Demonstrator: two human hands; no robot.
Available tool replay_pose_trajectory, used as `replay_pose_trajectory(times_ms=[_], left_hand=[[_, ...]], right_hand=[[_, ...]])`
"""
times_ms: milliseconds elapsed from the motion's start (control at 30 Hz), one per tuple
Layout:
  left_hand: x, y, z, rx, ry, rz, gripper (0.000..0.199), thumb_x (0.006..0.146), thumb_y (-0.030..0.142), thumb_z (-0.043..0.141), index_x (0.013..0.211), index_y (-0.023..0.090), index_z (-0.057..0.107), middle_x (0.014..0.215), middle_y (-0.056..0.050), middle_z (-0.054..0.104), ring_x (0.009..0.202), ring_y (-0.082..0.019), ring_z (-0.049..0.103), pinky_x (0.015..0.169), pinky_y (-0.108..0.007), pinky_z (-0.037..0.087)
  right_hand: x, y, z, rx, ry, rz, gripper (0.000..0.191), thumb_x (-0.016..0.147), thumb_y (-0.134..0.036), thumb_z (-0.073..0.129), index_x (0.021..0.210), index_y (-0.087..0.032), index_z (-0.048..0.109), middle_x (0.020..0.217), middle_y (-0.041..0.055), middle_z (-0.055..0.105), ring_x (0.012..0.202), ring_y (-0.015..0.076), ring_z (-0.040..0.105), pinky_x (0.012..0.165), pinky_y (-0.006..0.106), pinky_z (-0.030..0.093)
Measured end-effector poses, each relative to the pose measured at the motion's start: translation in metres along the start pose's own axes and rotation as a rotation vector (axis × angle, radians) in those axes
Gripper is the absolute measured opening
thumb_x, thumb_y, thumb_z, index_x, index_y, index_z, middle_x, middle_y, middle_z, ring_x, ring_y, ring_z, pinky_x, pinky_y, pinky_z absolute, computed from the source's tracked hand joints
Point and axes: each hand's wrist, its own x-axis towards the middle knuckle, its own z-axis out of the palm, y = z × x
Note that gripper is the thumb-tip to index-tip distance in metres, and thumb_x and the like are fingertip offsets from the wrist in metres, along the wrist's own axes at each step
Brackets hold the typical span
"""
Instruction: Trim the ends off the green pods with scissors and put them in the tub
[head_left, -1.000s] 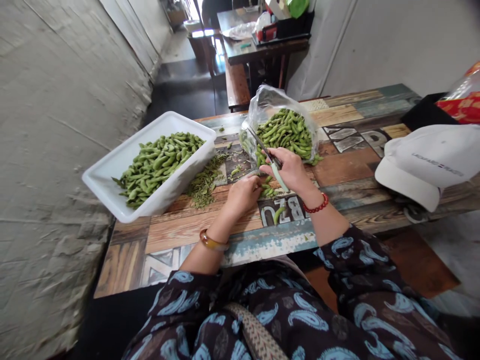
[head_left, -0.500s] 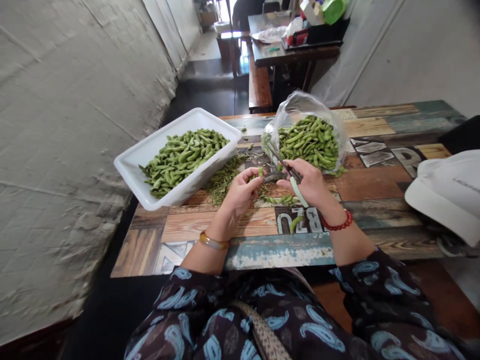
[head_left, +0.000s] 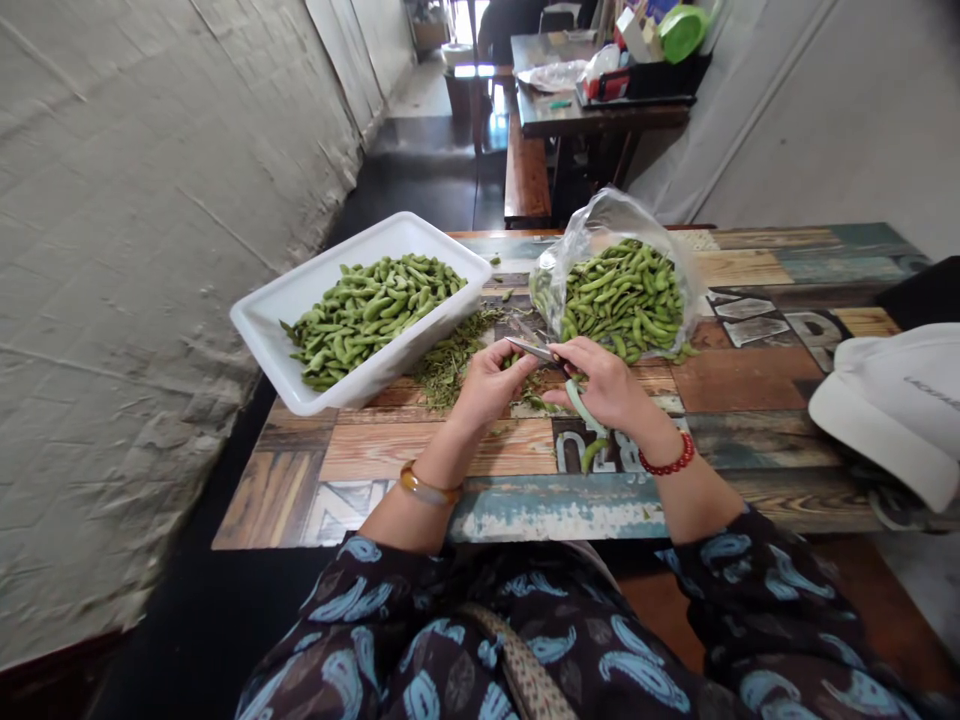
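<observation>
My right hand (head_left: 600,380) grips scissors (head_left: 582,408) with a pale green handle, their blades pointing left and looking closed together. The blade tips reach my left hand (head_left: 489,382), which pinches a green pod (head_left: 511,360), mostly hidden by the fingers. Left of my hands stands a white tub (head_left: 300,398) holding many pods. Beyond my right hand a clear plastic bag (head_left: 553,270) lies open with more pods inside. Leafy trimmings (head_left: 446,368) are heaped beside the tub. One loose pod (head_left: 592,454) rests on the table near my right wrist.
The patterned wooden table (head_left: 442,445) spans the view. A white cap (head_left: 892,405) sits at its right edge, with a black item behind it. A rough wall (head_left: 150,250) stands at the left. Farther off are a bench (head_left: 527,175) and another table (head_left: 562,122) with boxes.
The scissor blades, spread apart before, have come together and swung left over my left fingers. The view has shifted slightly.
</observation>
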Motion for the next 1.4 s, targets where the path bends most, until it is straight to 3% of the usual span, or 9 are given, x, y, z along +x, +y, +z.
replay_pose_trajectory(times_ms=[400,733,967,1233,1400], left_hand=[[0.000,0.000,-0.001,0.072,0.007,0.029,0.019,0.072,0.032,0.077,0.083,0.018,0.074,0.070,0.001,0.065,0.060,-0.010,0.049,0.054,-0.020,0.035],[0.001,0.001,0.000,0.105,0.069,0.047,0.018,0.067,0.029,0.079,0.074,0.016,0.068,0.070,0.002,0.062,0.063,-0.009,0.050,0.056,-0.020,0.037],[0.003,0.005,-0.003,-0.215,0.076,-0.101,0.033,0.066,0.036,0.082,0.076,0.017,0.056,0.056,0.008,0.044,0.044,-0.003,0.033,0.039,-0.016,0.019],[0.007,0.004,-0.008,-0.391,0.120,-0.125,0.041,0.062,0.032,0.085,0.080,0.017,0.052,0.071,0.004,0.061,0.045,0.000,0.042,0.037,-0.011,0.022],[0.005,0.004,-0.006,-0.409,0.132,-0.139,0.041,0.061,0.028,0.085,0.081,0.017,0.050,0.065,0.006,0.059,0.043,-0.001,0.042,0.037,-0.011,0.023]], right_hand=[[-0.001,0.003,0.003,0.031,0.017,-0.029,0.060,0.078,-0.050,0.075,0.126,-0.020,0.058,0.098,0.0075,0.061,0.075,0.0200,0.058,0.072,0.036,0.054],[0.000,0.000,0.001,-0.009,0.025,0.006,0.038,0.085,-0.042,0.070,0.116,-0.021,0.063,0.090,0.0070,0.065,0.080,0.0229,0.063,0.074,0.036,0.053],[0.002,0.005,0.002,-0.011,0.183,0.106,0.046,0.082,-0.048,0.072,0.117,-0.019,0.063,0.093,0.0072,0.066,0.078,0.0220,0.063,0.078,0.039,0.055],[-0.001,0.003,0.010,0.003,0.104,0.011,0.058,0.079,-0.051,0.074,0.125,-0.020,0.057,0.110,0.0116,0.063,0.092,0.0258,0.064,0.083,0.043,0.057],[-0.001,0.000,0.013,0.011,0.061,-0.011,0.058,0.079,-0.050,0.074,0.126,-0.021,0.055,0.109,0.0114,0.061,0.095,0.0268,0.063,0.083,0.042,0.057]])
